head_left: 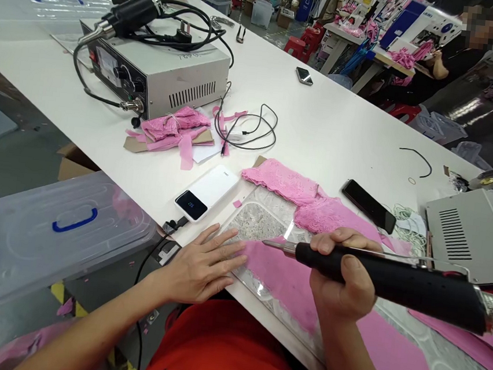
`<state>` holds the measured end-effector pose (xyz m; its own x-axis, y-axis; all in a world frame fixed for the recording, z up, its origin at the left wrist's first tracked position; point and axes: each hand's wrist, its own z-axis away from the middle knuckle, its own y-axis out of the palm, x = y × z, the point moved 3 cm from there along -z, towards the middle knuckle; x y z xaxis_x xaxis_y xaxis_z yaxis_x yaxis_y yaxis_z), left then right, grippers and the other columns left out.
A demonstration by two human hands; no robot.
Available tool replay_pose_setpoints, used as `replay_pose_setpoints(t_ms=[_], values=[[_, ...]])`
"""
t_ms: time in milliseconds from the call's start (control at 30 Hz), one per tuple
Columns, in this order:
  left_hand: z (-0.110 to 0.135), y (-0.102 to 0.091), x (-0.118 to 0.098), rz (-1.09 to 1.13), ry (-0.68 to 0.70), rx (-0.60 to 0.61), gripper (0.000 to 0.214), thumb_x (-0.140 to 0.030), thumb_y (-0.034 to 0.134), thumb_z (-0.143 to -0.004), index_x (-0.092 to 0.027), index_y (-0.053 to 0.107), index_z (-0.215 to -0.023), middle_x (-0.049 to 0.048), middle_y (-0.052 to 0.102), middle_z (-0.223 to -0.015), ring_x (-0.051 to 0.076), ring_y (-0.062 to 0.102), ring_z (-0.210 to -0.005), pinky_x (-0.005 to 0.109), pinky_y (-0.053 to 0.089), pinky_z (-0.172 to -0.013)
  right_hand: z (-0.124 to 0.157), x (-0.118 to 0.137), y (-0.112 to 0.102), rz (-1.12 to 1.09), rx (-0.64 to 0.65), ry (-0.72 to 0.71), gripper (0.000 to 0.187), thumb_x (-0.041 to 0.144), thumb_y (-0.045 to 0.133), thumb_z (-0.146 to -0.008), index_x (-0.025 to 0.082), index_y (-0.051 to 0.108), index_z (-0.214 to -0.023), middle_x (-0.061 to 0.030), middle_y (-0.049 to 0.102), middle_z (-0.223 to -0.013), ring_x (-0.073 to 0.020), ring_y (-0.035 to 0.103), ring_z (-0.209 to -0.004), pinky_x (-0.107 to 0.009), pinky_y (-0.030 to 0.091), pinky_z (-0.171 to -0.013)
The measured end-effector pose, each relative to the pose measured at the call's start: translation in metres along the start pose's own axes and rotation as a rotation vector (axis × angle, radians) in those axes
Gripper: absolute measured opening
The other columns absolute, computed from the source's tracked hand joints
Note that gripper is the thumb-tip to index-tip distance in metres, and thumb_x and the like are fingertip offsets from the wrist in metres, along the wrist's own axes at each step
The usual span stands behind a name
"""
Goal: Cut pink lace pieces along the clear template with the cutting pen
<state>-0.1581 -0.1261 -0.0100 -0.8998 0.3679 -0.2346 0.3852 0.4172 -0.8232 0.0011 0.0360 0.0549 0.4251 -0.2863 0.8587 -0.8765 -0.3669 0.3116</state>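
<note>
My right hand point(346, 273) is wrapped round a black handheld tool with a pointed metal tip point(398, 284), which looks like an ultrasonic cutter. Its tip points left, over the pink fabric point(281, 275) spread at the table's front edge. Fingers spread, my left hand point(208, 261) lies flat at the left end of this fabric. Under the fabric is a clear plate with a pale patterned surface point(258, 221). Folded pink lace point(279, 182) lies along its far side. A white power bank point(208, 192) with a lit display sits just beyond my left fingers.
On the white table point(321, 134) stand a grey control box point(166, 64) at left and another grey box point(477, 230) at right. A black phone point(369, 205), a coiled cable point(252, 130) and bundled lace point(176, 129) lie around. Beyond, a person sits at a sewing machine point(421, 27).
</note>
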Motion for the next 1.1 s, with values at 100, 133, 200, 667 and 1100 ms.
replay_pose_setpoints(t_ms=[100,133,200,667,1100], values=[[0.000,0.001,0.000,-0.014,0.002,0.007,0.039,-0.029,0.048,-0.098,-0.017,0.051,-0.134,0.0084,0.057,-0.138,0.027,0.029,-0.144,0.050,0.020,-0.119,0.003,-0.002,0.000,-0.006,0.028,-0.009,0.009,0.022,0.060,-0.069,0.021,0.057,-0.078,0.0018,0.053,-0.079,-0.0093,0.053,-0.056,-0.030,0.049,-0.056],[0.000,0.001,0.000,-0.016,0.003,0.006,0.039,-0.029,0.048,-0.098,-0.017,0.051,-0.134,0.0086,0.057,-0.138,0.027,0.028,-0.144,0.050,0.019,-0.119,0.003,-0.002,0.001,-0.011,0.038,-0.012,0.009,0.022,0.060,-0.070,0.021,0.057,-0.079,0.0018,0.054,-0.079,-0.0092,0.053,-0.056,-0.030,0.049,-0.056],[0.000,0.001,0.000,-0.015,0.004,0.003,0.038,-0.029,0.049,-0.097,-0.016,0.052,-0.133,0.0087,0.057,-0.138,0.027,0.028,-0.144,0.050,0.020,-0.119,0.004,-0.002,0.003,-0.021,0.053,-0.014,0.010,0.021,0.060,-0.071,0.021,0.058,-0.080,0.0016,0.054,-0.080,-0.0093,0.054,-0.057,-0.030,0.049,-0.056],[0.001,0.002,0.000,-0.027,0.004,0.001,0.036,-0.030,0.047,-0.098,-0.017,0.054,-0.132,0.0070,0.057,-0.138,0.027,0.031,-0.143,0.049,0.017,-0.120,0.007,-0.004,0.010,0.010,0.100,-0.022,0.008,0.023,0.061,-0.073,0.022,0.056,-0.079,0.0022,0.054,-0.080,-0.0088,0.054,-0.057,-0.029,0.050,-0.057],[0.004,0.005,0.003,0.014,0.010,-0.050,0.039,-0.024,0.051,-0.095,-0.019,0.052,-0.134,0.0080,0.058,-0.137,0.029,0.032,-0.143,0.053,0.025,-0.117,-0.013,0.006,-0.027,0.021,-0.122,-0.020,0.007,0.021,0.059,-0.069,0.020,0.055,-0.074,0.0023,0.051,-0.079,-0.0086,0.052,-0.058,-0.029,0.047,-0.058]])
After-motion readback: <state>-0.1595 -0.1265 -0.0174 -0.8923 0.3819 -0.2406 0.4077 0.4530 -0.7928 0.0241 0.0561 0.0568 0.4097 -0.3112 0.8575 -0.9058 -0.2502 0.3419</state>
